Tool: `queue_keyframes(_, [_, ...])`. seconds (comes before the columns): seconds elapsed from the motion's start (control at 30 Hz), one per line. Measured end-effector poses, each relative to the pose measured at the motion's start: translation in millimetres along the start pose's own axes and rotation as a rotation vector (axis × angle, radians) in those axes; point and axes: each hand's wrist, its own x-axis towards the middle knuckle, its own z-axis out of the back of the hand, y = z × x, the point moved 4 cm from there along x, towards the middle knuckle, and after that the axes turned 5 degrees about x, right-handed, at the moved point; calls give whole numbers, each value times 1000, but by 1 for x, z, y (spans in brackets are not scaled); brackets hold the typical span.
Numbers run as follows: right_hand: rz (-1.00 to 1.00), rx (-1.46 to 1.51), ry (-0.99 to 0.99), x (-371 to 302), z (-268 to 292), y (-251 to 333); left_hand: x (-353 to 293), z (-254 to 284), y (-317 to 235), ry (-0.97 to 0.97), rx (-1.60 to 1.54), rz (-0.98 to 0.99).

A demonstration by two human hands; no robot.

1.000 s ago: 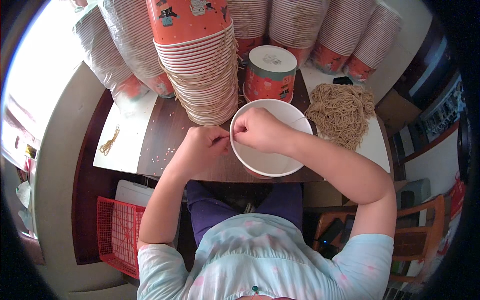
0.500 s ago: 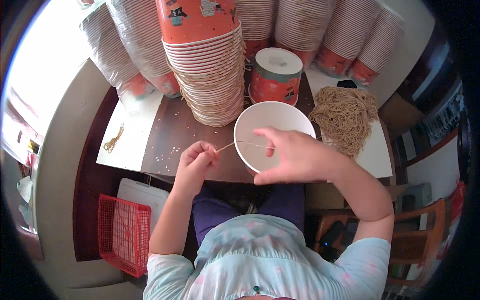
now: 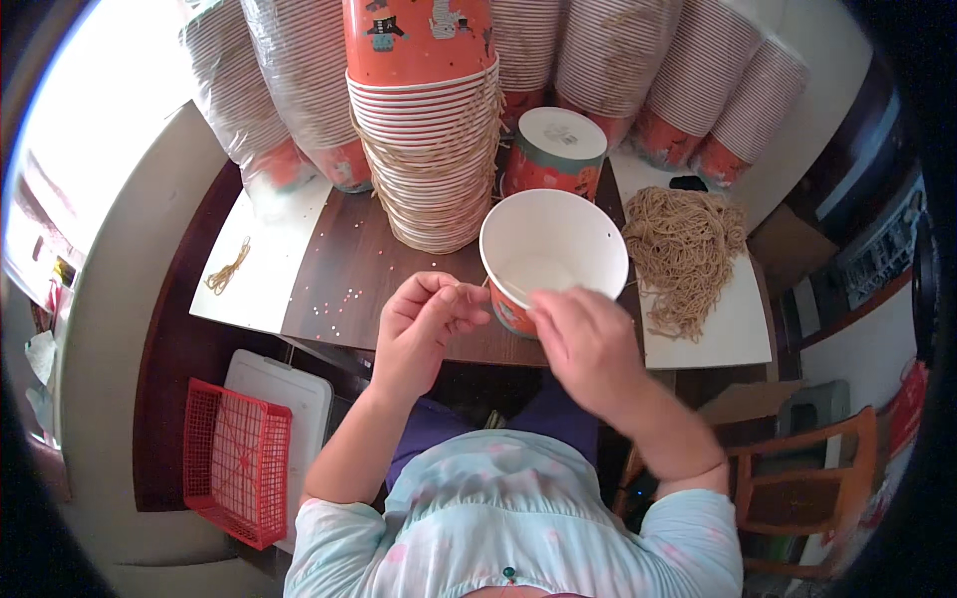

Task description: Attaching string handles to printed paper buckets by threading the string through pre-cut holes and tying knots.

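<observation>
An orange paper bucket [image 3: 514,315] with a white inside stands upright at the table's front, its mouth facing me. A small dark hole shows in its wall at the right, under the rim. To the left of the bucket my left hand [image 3: 424,324] is closed, thumb and fingers pinching a thin tan cord close to the rim; little of the cord shows. My right hand [image 3: 588,349] sits at the bucket's front rim with its fingers drawn together, slightly blurred. What lies between those fingers is hidden.
A tall stack of orange buckets [image 3: 424,149] with cord handles rises behind left. Another bucket [image 3: 554,179] stands upside down at the back. Tangled tan cord [image 3: 688,249] lies at right, a small bundle [image 3: 229,267] at left. Wrapped bucket stacks [image 3: 289,80] line the wall.
My right hand has swung from over the bucket's mouth down to its front rim, and its fingers have closed. My left hand has shifted right, nearer the bucket. The stretched cord no longer shows.
</observation>
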Motion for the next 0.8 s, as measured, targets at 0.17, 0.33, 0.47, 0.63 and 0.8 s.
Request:
queue_keyframes(0.17, [161, 33, 40, -35, -35, 39, -21, -9, 21, -151, 22, 110])
queue_keyframes(0.33, [277, 43, 367, -36, -45, 45, -26, -18, 17, -101, -104, 198])
queue_keyframes(0.47, [81, 271, 631, -5, 15, 34, -24, -8, 19, -80, -74, 231])
queue_keyframes(0.63, [-44, 242, 263, 39, 14, 11, -27, -18, 15, -25, 182, 141])
queue_keyframes(0.8, [-78, 302, 382, 28, -21, -2, -28, -14, 10, -43, 310, 77])
